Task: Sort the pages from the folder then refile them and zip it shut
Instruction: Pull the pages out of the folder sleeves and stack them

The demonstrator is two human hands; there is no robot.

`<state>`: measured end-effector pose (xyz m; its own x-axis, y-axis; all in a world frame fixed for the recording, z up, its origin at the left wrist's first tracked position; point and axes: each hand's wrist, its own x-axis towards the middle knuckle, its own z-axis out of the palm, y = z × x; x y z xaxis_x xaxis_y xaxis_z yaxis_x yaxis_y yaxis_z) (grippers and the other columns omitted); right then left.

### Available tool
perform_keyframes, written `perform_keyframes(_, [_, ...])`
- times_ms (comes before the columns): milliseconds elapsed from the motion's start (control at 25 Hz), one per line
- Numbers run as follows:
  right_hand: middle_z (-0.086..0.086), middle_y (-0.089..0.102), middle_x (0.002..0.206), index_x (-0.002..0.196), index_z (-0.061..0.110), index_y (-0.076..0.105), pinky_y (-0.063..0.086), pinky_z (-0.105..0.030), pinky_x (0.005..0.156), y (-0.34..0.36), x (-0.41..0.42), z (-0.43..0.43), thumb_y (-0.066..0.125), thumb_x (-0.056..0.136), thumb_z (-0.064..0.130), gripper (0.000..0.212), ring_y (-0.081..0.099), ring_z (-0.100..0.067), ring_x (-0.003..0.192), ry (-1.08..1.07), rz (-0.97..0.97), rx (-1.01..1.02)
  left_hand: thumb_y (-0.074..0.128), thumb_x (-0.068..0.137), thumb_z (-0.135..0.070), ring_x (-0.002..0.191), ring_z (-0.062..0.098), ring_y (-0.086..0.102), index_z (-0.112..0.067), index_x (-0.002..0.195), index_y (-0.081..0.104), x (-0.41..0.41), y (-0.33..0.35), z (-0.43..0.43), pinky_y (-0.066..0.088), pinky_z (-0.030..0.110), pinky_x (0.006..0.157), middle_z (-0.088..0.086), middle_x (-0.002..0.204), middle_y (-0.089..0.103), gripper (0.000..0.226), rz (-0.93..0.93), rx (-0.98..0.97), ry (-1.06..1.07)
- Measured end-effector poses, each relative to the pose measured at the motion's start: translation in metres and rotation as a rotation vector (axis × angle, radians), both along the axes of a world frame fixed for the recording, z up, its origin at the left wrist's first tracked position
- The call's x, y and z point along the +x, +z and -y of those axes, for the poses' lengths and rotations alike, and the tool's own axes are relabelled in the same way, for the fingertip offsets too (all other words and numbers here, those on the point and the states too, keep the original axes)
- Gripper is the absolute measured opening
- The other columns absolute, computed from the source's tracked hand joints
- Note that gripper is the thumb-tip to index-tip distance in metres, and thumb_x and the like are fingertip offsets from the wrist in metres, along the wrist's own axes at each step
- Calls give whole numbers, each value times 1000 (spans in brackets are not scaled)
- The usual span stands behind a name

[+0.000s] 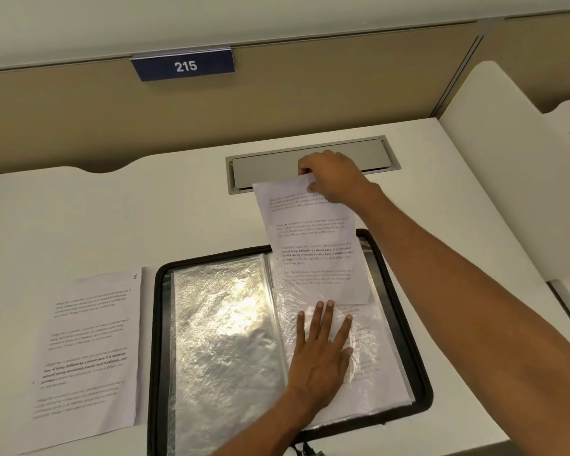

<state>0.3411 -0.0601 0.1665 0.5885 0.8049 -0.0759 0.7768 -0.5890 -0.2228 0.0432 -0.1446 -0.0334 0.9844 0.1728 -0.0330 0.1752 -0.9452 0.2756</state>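
At its top edge your right hand (333,179) pinches the flimsy page (310,245); left hand (320,357), flat, pins the slick sleeve (379,360).

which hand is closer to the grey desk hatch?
Right. Right hand pinches the page top, directly over the hatch; left hand lies flat on the sleeve, well short of it.

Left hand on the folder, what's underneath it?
The left hand presses flat on a clear plastic sleeve in the open folder. Printed text shows through beside it; whatever lies directly under the palm is hidden. The right hand pinches a page farther up.
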Motion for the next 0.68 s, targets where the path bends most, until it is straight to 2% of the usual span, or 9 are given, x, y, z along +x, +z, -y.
perform_keyframes(200, [-4, 68, 102, 107, 17, 68, 41, -32, 73, 49, -10, 5, 70, 90, 10, 18, 61, -25, 94, -2, 73, 149, 31, 111, -48, 161, 29, 0, -32, 165, 24, 2, 2, 1, 6, 60, 123, 9, 174, 6, 56, -23, 8, 1])
perform_keyframes(280, [-3, 69, 103, 108, 18, 68, 45, -34, 75, 66, -21, 9, 68, 92, 11, 17, 61, -24, 95, 10, 94, 168, 31, 111, -49, 161, 31, 7, -33, 163, 29, 4, 5, 0, 8, 59, 122, 10, 173, 14, 54, -46, 9, 8])
perform_keyframes(440, [-4, 70, 95, 104, 19, 66, 48, -36, 78, 96, -52, 24, 65, 94, 12, 12, 62, -24, 87, 30, 146, 221, 31, 109, -49, 155, 33, 30, -33, 155, 41, 12, 12, -5, 22, 62, 123, 10, 166, 34, 49, -68, 8, -13])
perform_keyframes(560, [0, 69, 88, 99, 20, 65, 50, -35, 79, 111, -82, 39, 65, 95, 13, 8, 62, -22, 82, 52, 179, 277, 36, 107, -48, 148, 33, 42, -33, 147, 47, 17, 18, -12, 39, 63, 114, 10, 159, 44, 44, -76, 16, -40])
perform_keyframes(680, [0, 67, 81, 94, 20, 67, 52, -37, 72, 112, -111, 54, 72, 90, 13, 10, 60, -22, 77, 73, 234, 359, 43, 106, -42, 146, 28, 43, -35, 147, 50, 18, 23, -24, 37, 56, 116, 4, 159, 47, 42, 26, -23, -69])
